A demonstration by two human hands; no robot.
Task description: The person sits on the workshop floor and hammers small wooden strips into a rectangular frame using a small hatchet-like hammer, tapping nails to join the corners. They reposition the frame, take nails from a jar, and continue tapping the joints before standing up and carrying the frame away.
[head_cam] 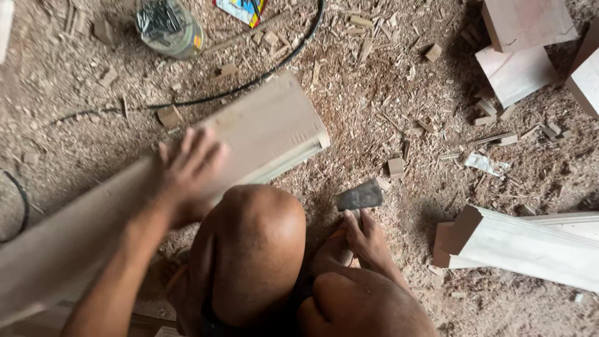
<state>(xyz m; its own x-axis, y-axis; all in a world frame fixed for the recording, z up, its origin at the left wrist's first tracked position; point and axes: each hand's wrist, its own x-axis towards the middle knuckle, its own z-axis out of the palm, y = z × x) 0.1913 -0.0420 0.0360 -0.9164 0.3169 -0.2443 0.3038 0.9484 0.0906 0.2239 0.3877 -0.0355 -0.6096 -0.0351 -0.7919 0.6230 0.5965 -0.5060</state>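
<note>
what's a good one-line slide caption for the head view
Crouched on a sawdust-strewn floor, a person rests the left hand on a long wooden plank while the right hand holds a hammer.

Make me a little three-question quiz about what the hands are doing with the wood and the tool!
1. True or false: the left hand rests on the long pale moulded wooden board.
2. What does the right hand grip? A) a grey-headed hammer B) a paintbrush C) a saw
3. Fill in: the floor around the knees is covered in wood chips and ____.

Key
1. True; the hand lies on the board's top face, though it is blurred.
2. A; the fingers close around the handle just below the head.
3. Sawdust.
</note>
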